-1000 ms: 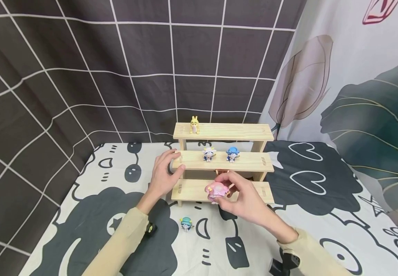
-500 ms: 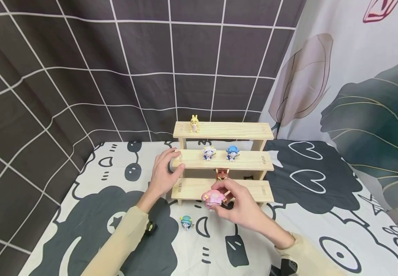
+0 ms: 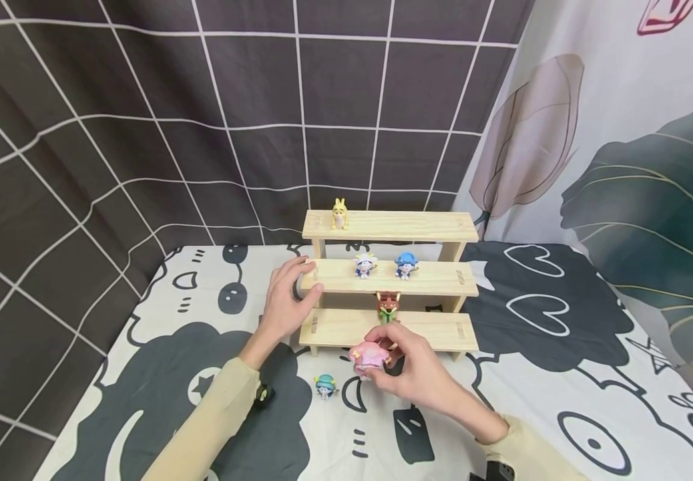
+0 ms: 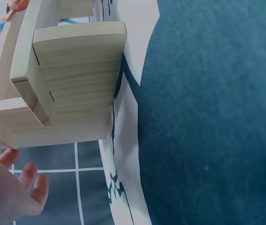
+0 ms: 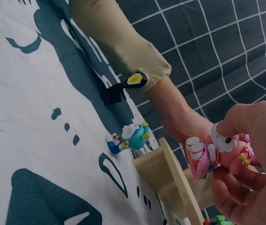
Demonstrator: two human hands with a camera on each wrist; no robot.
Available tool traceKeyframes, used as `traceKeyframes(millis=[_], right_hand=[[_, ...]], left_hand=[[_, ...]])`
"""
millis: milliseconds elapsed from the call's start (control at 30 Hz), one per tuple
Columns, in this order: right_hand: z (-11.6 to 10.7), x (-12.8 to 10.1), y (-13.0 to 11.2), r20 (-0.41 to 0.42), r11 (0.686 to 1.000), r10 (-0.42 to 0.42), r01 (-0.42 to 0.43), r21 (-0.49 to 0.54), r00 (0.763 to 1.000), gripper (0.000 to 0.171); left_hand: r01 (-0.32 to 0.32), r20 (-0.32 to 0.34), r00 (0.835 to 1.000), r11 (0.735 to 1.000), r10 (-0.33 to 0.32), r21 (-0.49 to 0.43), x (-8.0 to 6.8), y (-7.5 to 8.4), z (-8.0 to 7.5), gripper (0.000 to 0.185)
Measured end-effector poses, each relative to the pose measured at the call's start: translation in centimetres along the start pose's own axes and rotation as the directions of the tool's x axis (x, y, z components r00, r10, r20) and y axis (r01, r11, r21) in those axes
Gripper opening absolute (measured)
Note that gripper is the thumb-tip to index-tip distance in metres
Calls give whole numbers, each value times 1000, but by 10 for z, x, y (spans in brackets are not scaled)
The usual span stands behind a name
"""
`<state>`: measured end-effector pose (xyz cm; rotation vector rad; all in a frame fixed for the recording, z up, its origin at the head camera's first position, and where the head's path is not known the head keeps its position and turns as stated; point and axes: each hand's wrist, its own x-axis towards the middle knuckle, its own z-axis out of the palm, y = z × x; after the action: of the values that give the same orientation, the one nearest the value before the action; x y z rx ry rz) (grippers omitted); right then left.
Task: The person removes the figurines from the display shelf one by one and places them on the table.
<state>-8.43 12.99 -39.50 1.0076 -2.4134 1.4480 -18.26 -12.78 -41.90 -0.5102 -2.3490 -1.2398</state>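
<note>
A three-step wooden display shelf (image 3: 340, 329) stands on the patterned cloth. My left hand (image 3: 286, 300) holds the left end of its middle step, thumb in front and fingers behind; the left wrist view shows the other fingers (image 4: 40, 190) hanging free beside the board. My right hand (image 3: 414, 367) pinches a pink figurine (image 3: 368, 356) between thumb and fingers, in front of the bottom step. From the right wrist, this figurine (image 5: 229, 152) lies tilted, its white face partly under the thumb. A teal-hatted figurine (image 3: 325, 385) stands on the cloth in front of the shelf.
On the top step sits a yellow rabbit-eared figurine (image 3: 339, 215). The middle step bears a white-hatted figurine (image 3: 364, 266) and a blue-hatted one (image 3: 406, 265). A brown fox-like figurine (image 3: 388, 306) stands on the bottom step, behind my right hand. A dark checked curtain (image 3: 250, 80) hangs behind.
My right hand has drawn the pink figurine down and toward me, off the front of the bottom step. The fox-like figurine has come into sight behind it. My left hand stays put.
</note>
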Motion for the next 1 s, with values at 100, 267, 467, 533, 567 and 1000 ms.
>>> traceKeyframes(millis=[100,267,467,533,567,1000], right_hand=[[2,-2,0,5,1000,13,-13,4,1000,45],[6,-6,1,0,1000,10,-10,8,1000,45],[11,-11,2,13,999,19,-20,29,1000,45],[12,-13,3,17,999,22,-22,27,1000,46],[13,-14,4,17,999,21,-21,24,1000,47],[23,-21,15,36,999,39,-39,14,999,45]], left_hand=[[-1,-1,1000,1000,1,0,-1,0,0,42],[1,-1,1000,1000,-1,-6,-2,0,0,42],[2,-3,1000,1000,-2,-4,-2,-1,1,42],[-1,-3,1000,1000,1,-5,-2,-1,1,42],[-2,-3,1000,1000,2,-6,-2,-1,1,42],[-3,-5,1000,1000,3,-13,-1,-1,1,42]])
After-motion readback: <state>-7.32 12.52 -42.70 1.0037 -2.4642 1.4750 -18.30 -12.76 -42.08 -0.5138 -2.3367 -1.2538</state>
